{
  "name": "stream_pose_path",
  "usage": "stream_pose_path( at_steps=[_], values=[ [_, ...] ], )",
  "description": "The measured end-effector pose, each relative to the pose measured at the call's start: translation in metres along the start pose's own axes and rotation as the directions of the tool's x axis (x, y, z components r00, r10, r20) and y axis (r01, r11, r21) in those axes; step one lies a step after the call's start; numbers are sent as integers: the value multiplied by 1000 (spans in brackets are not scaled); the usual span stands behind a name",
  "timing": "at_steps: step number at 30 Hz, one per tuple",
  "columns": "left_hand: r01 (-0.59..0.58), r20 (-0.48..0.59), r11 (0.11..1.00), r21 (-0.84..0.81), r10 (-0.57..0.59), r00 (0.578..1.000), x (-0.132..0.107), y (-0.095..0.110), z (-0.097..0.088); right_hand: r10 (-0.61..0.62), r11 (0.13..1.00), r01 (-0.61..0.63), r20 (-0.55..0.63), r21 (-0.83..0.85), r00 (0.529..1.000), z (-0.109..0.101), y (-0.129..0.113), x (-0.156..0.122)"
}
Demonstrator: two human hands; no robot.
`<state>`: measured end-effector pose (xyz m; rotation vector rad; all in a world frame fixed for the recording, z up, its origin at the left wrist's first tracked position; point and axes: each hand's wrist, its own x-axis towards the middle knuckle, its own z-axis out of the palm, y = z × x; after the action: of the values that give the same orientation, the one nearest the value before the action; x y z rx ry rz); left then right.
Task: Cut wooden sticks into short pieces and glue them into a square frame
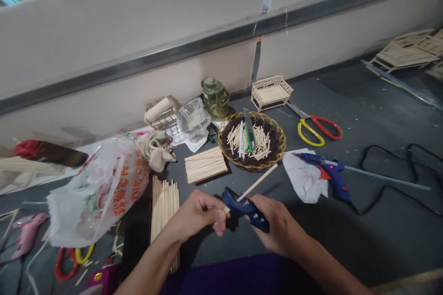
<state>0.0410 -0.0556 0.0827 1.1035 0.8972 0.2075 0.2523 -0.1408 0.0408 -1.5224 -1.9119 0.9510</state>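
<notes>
My left hand pinches the near end of a thin wooden stick that slants up to the right. My right hand is wrapped round a blue cutter whose jaws sit on the stick close to my left fingers. Just beyond the hands stand a yellow-rimmed woven basket of short stick pieces and a flat stack of cut sticks. A row of long sticks lies under my left forearm.
A blue glue gun rests on white paper, its black cord trailing right. Red-and-yellow scissors, a small stick bench, a green lantern and a printed plastic bag surround the work area.
</notes>
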Motion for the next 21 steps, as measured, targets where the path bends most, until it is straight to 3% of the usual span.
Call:
stream_pose_path(
  at_steps=[15, 21],
  values=[
    [37, 3, 996, -84, -37, 999, 19, -6, -16, -43, 997, 40, -40, -68, 998, 12, 24, 17],
    [24, -101, 997, -68, -31, 994, 18, -15, -22, 123, 991, -122, -37, 48, 992, 1, 16, 21]
  ],
)
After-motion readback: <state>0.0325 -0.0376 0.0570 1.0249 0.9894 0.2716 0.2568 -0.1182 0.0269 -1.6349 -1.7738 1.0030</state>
